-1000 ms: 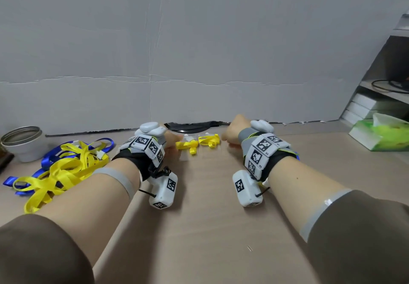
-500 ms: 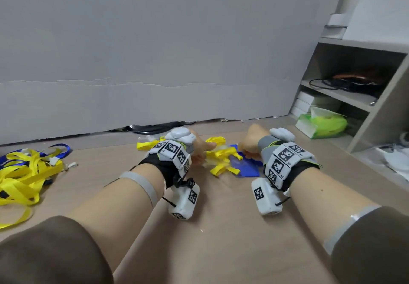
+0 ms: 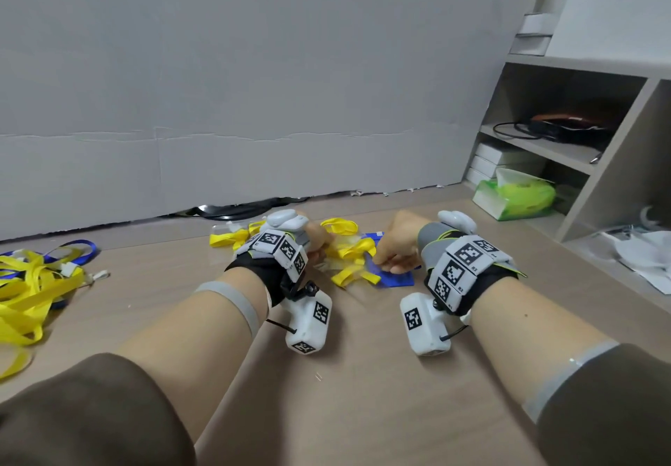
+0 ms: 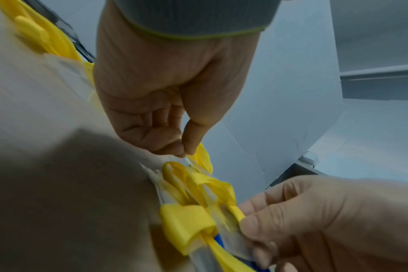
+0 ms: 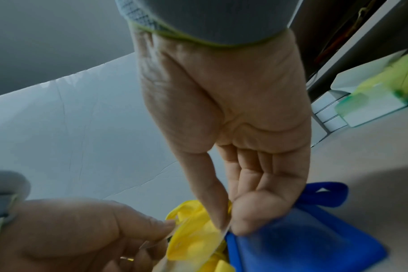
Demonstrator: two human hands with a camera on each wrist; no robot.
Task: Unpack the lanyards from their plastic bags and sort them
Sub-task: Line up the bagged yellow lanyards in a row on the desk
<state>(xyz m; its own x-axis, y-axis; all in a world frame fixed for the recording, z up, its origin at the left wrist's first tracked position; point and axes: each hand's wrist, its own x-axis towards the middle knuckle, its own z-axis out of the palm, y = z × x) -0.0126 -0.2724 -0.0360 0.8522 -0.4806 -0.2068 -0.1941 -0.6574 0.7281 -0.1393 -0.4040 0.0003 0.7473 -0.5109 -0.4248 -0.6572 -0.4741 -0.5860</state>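
Both hands' pinch grip — left hand (image 4: 156,103), right hand (image 5: 233,128) — on bagged yellow lanyard (image 4: 193,208)

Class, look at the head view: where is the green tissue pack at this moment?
The green tissue pack sits on the table's far right, at the foot of the shelf unit, in front of stacked white boxes and beyond the right hand.

The yellow lanyards (image 3: 354,247) look like flat woven cloth ribbon with a slight sheen, wrapped in a thin, clear, glossy plastic bag (image 4: 231,237). The blue pouch (image 5: 310,244) looks smooth and matt. The surface (image 3: 363,393) shows a matt, pale wood-grain finish.
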